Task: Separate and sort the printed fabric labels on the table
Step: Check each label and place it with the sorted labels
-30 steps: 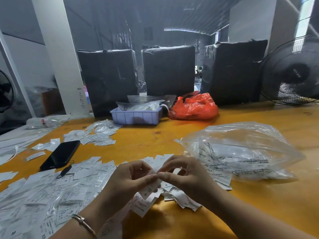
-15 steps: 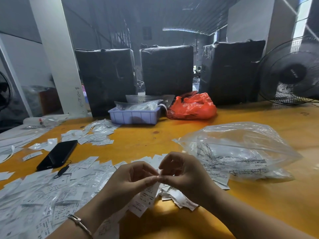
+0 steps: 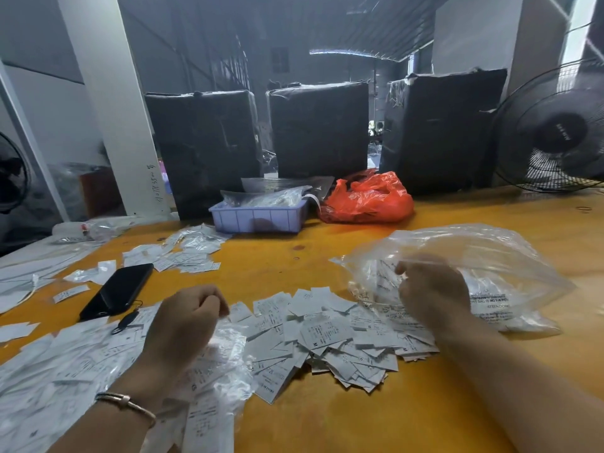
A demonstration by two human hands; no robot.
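- Labels: a loose heap of white printed fabric labels [image 3: 330,338] lies on the yellow-orange wooden table [image 3: 327,420], between the two hands; a wider spread of labels [image 3: 65,364] covers the table's left side, running off the lower left of the frame.
- Left hand [image 3: 186,325], with a thin metal bracelet [image 3: 125,403] at the wrist, sits over that left spread with fingers curled; whether it pinches a label cannot be told.
- Right hand [image 3: 431,295] reaches to the mouth of a crumpled clear plastic bag [image 3: 474,266] holding more labels, fingers curled at the film; the grip is blurred.
- Bare table shows along the near edge between the forearms and behind the heap.
- Black smartphone [image 3: 117,291] lies left of the left hand.
- Lilac plastic tray [image 3: 258,219] and a red-orange plastic bag [image 3: 366,199] stand near the far edge, before three black-wrapped boxes [image 3: 317,132].
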